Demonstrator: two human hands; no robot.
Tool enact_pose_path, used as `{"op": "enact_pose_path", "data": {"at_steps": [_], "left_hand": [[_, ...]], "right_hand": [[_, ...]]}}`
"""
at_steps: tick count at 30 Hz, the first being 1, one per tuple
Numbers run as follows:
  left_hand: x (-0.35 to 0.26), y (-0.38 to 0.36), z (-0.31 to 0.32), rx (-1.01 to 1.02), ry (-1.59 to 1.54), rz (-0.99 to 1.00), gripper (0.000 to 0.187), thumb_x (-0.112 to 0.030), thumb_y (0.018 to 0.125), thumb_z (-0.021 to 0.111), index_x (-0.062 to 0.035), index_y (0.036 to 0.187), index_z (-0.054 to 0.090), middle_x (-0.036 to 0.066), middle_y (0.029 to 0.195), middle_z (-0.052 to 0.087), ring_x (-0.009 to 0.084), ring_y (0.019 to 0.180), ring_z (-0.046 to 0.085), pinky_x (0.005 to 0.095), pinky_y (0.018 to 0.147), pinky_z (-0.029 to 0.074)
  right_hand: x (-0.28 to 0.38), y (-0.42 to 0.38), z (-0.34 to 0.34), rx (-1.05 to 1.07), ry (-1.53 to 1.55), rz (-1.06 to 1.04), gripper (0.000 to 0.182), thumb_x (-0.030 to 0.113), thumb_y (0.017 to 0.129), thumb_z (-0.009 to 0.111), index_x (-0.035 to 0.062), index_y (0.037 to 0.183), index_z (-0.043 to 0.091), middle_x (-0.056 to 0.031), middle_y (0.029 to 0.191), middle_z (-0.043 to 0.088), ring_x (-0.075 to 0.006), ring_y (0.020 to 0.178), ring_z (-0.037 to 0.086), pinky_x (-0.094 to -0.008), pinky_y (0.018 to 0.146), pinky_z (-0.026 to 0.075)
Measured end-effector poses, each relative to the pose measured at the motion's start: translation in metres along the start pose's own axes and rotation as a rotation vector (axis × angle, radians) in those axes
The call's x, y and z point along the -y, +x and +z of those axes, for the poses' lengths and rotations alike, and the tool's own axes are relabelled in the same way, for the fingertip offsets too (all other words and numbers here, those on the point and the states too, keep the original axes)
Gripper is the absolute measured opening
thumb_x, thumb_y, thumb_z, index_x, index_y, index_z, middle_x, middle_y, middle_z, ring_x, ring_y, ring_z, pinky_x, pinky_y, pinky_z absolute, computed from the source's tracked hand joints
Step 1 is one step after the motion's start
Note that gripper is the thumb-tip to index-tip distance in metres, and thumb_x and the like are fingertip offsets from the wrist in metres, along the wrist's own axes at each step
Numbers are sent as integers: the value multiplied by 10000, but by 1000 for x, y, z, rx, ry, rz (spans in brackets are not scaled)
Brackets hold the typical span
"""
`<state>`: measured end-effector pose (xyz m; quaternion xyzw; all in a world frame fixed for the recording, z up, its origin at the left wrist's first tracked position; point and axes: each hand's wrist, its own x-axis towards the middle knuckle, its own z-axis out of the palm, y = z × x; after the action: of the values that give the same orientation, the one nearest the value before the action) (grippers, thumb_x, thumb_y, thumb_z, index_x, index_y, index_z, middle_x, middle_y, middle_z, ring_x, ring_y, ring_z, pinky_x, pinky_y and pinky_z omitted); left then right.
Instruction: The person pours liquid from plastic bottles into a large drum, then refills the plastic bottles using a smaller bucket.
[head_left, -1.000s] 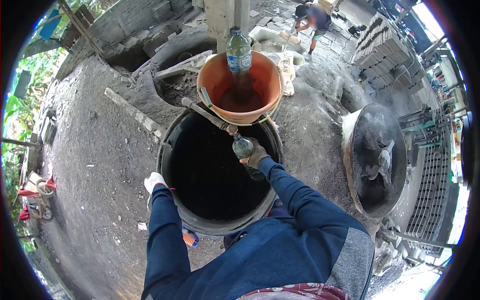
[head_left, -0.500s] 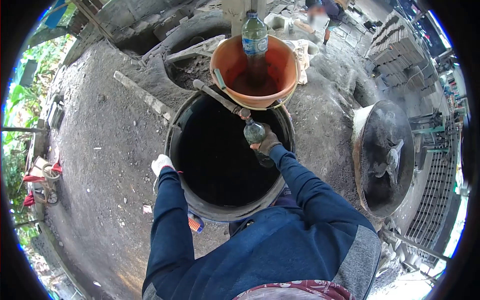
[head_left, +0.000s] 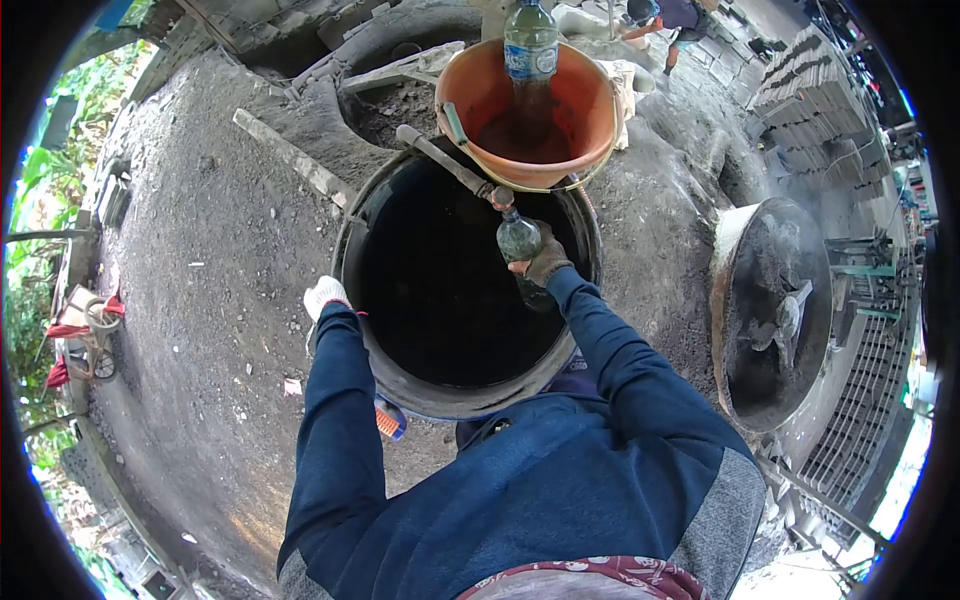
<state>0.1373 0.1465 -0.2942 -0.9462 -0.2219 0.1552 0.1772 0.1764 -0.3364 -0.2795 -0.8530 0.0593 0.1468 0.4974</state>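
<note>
My right hand (head_left: 545,258), in a dark fingerless-looking glove, is wrapped round a clear plastic bottle (head_left: 520,238). The bottle's neck meets the end of a pipe or stick (head_left: 446,163), and its lower part hangs over dark liquid in a large round drum (head_left: 487,402). My left hand (head_left: 326,297), in a white glove, is beside the drum's left rim; its fingers are too small and blurred to read. Beyond the drum, an orange bucket (head_left: 603,112) holds another bottle (head_left: 530,60) standing upright.
A second round vessel (head_left: 722,330) with a pale item inside stands at the right. Stacked slabs (head_left: 815,100) rise at the upper right, near another person (head_left: 680,18). A long board (head_left: 290,158) lies on the ground at the upper left. A wheeled cart (head_left: 95,340) is far left.
The view has shifted slightly, so the bucket and held bottle appear a little to the right. My right hand keeps its grip on the bottle. The other person has changed posture.
</note>
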Motion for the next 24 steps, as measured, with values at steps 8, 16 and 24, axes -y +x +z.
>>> {"op": "enact_pose_path", "data": {"at_steps": [8,16,24], "left_hand": [[2,6,12,12,11,6,207,-146,988,552,-105,1023,751,113,968,790,245,926,767,379,876,529],[1,5,9,28,74,32,204,-155,989,558,-112,1032,752,95,1001,789,225,948,764,377,865,535],[0,3,3,67,51,20,216,-148,994,551,-114,1057,756,95,1060,782,228,982,756,374,867,530]], "right_hand": [[4,-2,-3,8,-26,-1,1017,198,596,986,72,1445,440,-152,1341,635,-295,1259,619,-406,1093,487],[1,0,0,16,17,-10,1012,180,587,986,79,1440,451,-143,1345,635,-281,1263,614,-402,1094,484],[3,-2,-1,12,17,-26,1021,180,585,991,71,1440,443,-141,1344,633,-284,1262,612,-396,1096,482]]}}
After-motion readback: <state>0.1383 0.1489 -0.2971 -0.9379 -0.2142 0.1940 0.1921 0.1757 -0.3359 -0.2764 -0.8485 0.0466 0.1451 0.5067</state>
